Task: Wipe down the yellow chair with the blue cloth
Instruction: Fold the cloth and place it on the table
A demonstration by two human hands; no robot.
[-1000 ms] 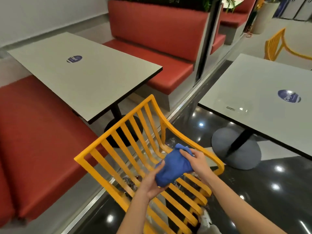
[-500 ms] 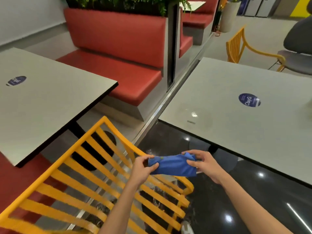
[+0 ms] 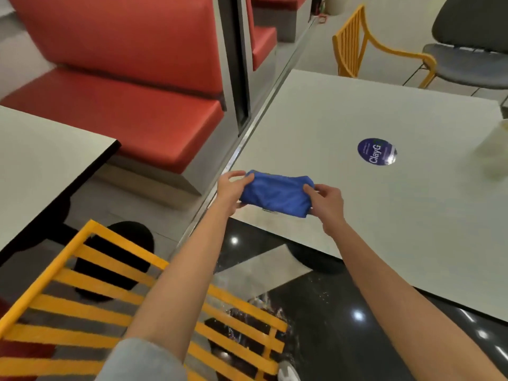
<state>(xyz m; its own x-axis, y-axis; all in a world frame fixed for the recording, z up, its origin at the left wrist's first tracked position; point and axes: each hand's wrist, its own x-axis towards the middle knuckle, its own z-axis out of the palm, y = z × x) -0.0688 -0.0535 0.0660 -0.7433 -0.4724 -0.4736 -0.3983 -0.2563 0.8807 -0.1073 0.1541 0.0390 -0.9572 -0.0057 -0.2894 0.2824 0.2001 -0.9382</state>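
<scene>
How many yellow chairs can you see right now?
2: one yellow slatted chair in the near foreground under the arms, another yellow chair beyond the far edge of the table. Others may be out of view.

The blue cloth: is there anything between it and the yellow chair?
Nothing visible blocks the way. Both the left hand and the right hand hold the blue cloth over the near edge of the grey table. The yellow chair stands below and left, with only open floor between.
</scene>
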